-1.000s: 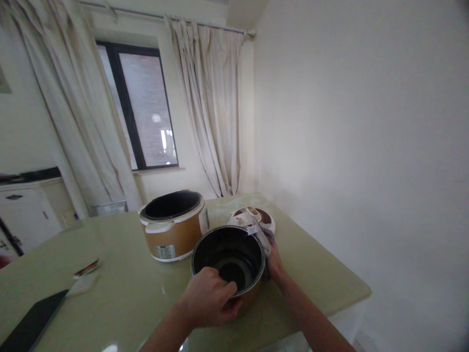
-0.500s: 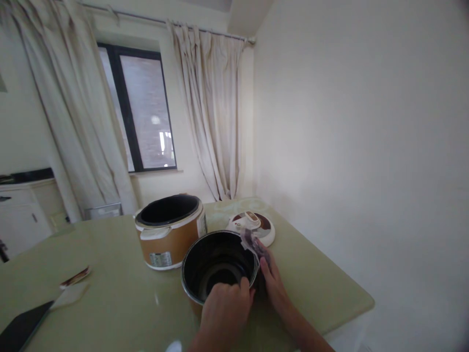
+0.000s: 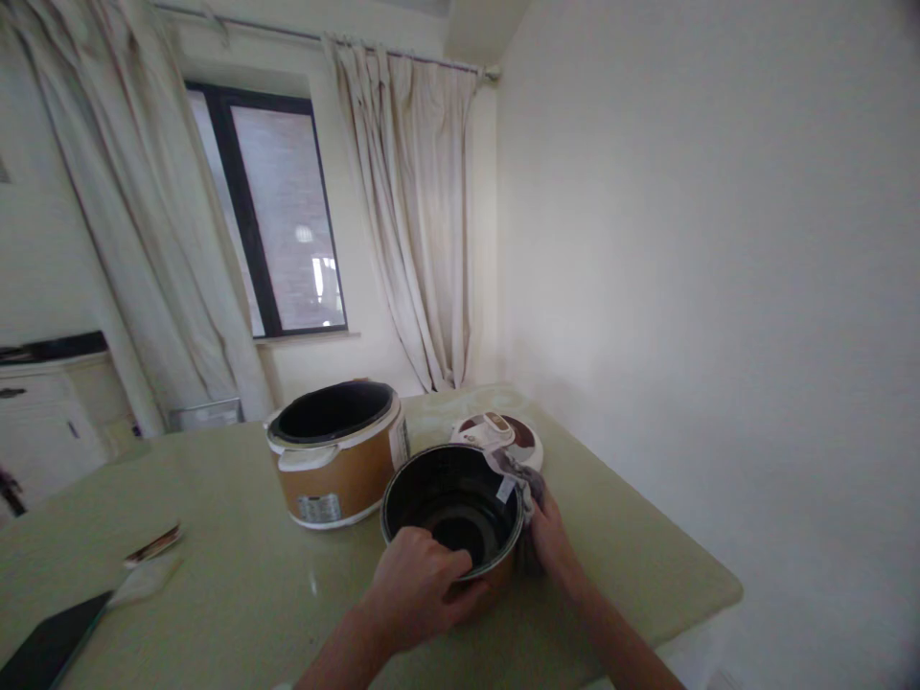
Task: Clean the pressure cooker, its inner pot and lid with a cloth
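Observation:
A round inner pot (image 3: 452, 489) with a black inside and a brownish outside is tipped slightly towards me over the table. My left hand (image 3: 424, 580) is closed on its near rim, fingers inside and thumb outside. At the pot's right side, my right hand (image 3: 552, 537) presses a crumpled greyish cloth (image 3: 523, 474) against the outer wall and over the rim. A small white tag shows on the cloth. Behind and to the left stands the tan and white rice cooker body (image 3: 337, 479), uncovered. The white and brown lid (image 3: 528, 446) lies behind the pot, partly hidden by it.
The pale green table (image 3: 244, 575) ends at a rounded corner on the right, beside a white wall. A dark flat object (image 3: 54, 637) and a small packet (image 3: 154, 544) lie at left. Curtains (image 3: 417, 211) hang by the window at the back.
The pot has shifted to the right. My left hand has moved left along the near rim. My right hand and the cloth have moved right with the pot.

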### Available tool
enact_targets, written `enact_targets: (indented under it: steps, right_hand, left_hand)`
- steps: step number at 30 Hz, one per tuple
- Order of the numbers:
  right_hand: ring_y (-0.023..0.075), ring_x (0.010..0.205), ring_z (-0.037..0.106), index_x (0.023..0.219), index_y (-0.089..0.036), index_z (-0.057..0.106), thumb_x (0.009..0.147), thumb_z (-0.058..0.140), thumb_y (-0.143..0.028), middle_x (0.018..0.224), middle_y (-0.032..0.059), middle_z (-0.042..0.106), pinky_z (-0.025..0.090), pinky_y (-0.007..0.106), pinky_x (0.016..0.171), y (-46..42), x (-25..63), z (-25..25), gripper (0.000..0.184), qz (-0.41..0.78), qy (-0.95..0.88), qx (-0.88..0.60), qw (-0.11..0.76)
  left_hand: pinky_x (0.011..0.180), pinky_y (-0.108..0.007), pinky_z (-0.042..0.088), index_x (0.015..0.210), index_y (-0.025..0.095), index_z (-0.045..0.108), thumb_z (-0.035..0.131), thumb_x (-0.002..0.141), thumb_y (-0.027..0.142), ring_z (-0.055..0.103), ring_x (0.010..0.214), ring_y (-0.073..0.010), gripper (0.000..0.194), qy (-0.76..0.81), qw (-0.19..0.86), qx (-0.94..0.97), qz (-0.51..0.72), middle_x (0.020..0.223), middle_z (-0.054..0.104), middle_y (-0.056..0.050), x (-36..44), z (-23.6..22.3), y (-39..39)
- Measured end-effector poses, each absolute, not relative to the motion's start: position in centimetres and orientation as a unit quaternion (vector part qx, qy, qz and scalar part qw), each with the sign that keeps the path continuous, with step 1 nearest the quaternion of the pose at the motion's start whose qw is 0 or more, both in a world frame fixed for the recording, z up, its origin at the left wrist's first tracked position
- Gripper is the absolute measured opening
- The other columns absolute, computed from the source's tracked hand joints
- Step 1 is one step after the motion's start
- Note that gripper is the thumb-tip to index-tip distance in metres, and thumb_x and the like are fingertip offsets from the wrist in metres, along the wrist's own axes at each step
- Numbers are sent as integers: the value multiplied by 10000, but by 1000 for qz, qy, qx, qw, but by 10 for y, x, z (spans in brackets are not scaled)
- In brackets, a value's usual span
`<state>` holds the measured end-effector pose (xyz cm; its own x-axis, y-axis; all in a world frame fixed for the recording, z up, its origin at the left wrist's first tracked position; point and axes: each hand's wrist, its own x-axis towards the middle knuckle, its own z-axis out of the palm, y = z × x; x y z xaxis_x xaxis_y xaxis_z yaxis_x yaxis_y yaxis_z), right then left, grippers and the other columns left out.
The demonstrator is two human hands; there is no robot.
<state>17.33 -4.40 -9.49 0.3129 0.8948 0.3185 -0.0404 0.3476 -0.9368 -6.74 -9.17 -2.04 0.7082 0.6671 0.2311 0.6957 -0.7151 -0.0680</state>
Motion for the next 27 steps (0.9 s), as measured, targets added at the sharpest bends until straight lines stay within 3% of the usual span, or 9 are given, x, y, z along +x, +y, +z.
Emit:
enact_targets:
  steps: [3, 6, 9, 11, 12, 14, 17, 22, 27]
  right_hand:
    - [336, 1307, 639, 1234, -270, 744, 825, 742, -594, 1343, 82, 742, 452, 514, 1178, -18, 186, -82, 521, 381, -505, -436, 640]
    - [336, 1336, 624, 1256, -272, 738, 818, 749, -604, 1362, 84, 734, 432, 547, 1190, -12, 190, -92, 550, 373, -506, -443, 639]
    - [349, 1352, 612, 1286, -261, 726, 816, 755, -607, 1390, 97, 718, 393, 579, 1215, -15, 188, -109, 585, 347, -505, -449, 651]
    - [356, 1353, 610, 1305, -261, 719, 813, 759, -592, 1402, 103, 710, 383, 580, 1225, -19, 189, -115, 594, 332, -508, -451, 654]
    - [358, 1358, 605, 1313, -265, 716, 815, 758, -578, 1409, 102, 705, 380, 574, 1230, -23, 189, -116, 590, 327, -513, -454, 651]
    - [355, 1371, 593, 1318, -270, 712, 828, 738, -552, 1416, 99, 698, 378, 554, 1239, -36, 191, -114, 566, 322, -528, -463, 635]
    - [333, 1399, 572, 1393, -268, 660, 880, 697, -511, 1465, 92, 654, 399, 516, 1233, -69, 192, -112, 569, 323, -571, -469, 591]
    - [340, 1384, 578, 1498, -253, 536, 772, 816, -403, 1484, 116, 609, 467, 474, 1182, -109, 180, -121, 793, 272, -615, -466, 575]
    - [341, 1240, 676, 1374, -260, 610, 664, 787, -311, 1334, 87, 721, 520, 503, 1119, -58, 185, -106, 733, 374, -520, -442, 628]
  left_hand:
    - [642, -328, 389, 763, 243, 669, 633, 962, 571, 713, 667, -195, 386, -330, 56, -939, -84, 702, 758, -14, -86, -16, -86]
    - [737, -345, 446, 804, 238, 659, 682, 946, 543, 719, 780, -206, 337, -315, 34, -945, -84, 800, 771, -5, -89, -6, -92]
    - [916, -401, 491, 1080, 261, 695, 694, 933, 341, 717, 1029, -263, 167, -343, 15, -934, -95, 1059, 792, -38, -67, 0, -110]
    - [922, -423, 523, 1282, 220, 652, 700, 858, 212, 721, 1078, -300, 427, -397, -3, -915, -69, 1180, 775, -104, -42, 0, -121]
    - [876, -436, 543, 1290, 199, 652, 690, 859, 222, 736, 1043, -323, 433, -431, -7, -901, -55, 1161, 776, -132, -29, -1, -125]
    - [776, -449, 565, 1218, 187, 692, 584, 969, 316, 768, 932, -349, 301, -489, -1, -871, -49, 1041, 793, -151, -10, -1, -126]
    - [681, -434, 560, 1070, 209, 737, 413, 1076, 386, 789, 812, -360, 369, -521, 22, -852, -49, 887, 805, -137, -3, -1, -118]
    - [663, -382, 526, 968, 256, 749, 484, 1060, 415, 793, 803, -337, 323, -497, 49, -863, -73, 858, 813, -91, -25, -5, -103]
    - [649, -337, 448, 853, 267, 735, 505, 1048, 515, 778, 768, -273, 391, -456, 54, -884, -82, 805, 807, -55, -54, -13, -92]
